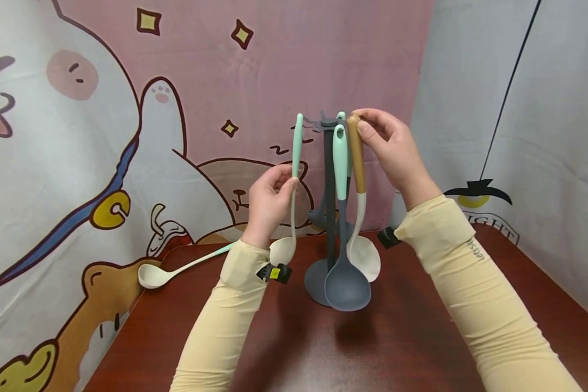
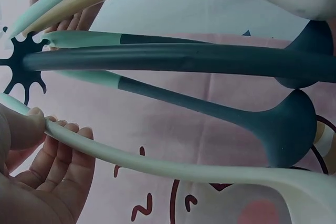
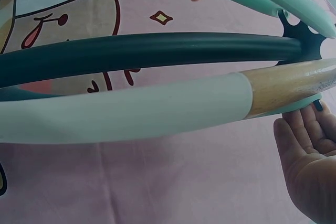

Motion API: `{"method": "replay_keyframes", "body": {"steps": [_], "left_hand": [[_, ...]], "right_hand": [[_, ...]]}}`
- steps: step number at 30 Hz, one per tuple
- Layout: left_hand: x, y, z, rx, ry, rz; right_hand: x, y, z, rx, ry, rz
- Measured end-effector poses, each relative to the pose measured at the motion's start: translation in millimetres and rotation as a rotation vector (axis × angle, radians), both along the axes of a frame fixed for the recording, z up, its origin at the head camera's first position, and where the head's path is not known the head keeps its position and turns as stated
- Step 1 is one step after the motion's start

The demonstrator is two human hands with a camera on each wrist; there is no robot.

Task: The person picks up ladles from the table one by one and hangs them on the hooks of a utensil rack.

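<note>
My left hand [image 1: 269,198] pinches a white ladle [image 1: 298,144] by its mint-green handle, holding it upright left of the dark utensil stand [image 1: 328,179]. The handle's top is near the stand's hooks, apart from them in the left wrist view. My right hand [image 1: 394,147] holds the top of a wooden-handled white ladle [image 1: 356,158] between thumb and fingers, at the stand's right side. A grey ladle [image 1: 348,286] with a mint handle hangs in front. Further grey utensils with mint handles, such as one with a rounded head [image 2: 289,129], hang behind, partly hidden.
Another white ladle [image 1: 155,276] with a mint handle lies at the table's left back edge, its handle end behind my left arm. The stand's round base [image 1: 316,283] rests on the reddish-brown table [image 1: 402,337]. A printed cloth [image 1: 372,54] hangs behind.
</note>
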State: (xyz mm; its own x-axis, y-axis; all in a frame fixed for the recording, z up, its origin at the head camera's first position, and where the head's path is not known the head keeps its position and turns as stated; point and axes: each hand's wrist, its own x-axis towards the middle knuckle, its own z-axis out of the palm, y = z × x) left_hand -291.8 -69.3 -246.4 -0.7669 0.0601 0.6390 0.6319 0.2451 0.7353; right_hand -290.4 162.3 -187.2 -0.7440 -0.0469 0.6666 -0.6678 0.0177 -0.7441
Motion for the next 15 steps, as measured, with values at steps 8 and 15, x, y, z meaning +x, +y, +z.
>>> {"method": "replay_keyframes", "body": {"steps": [8,15], "left_hand": [[1.4,5.9,-5.4,-0.053,-0.003,-0.010],[-5.2,-3.9,-18.5,-0.175,-0.032,-0.009]], "right_hand": [[-0.6,0,-0.9,-0.004,0.007,0.004],[-0.9,0,-1.8,-0.003,0.000,0.006]]}}
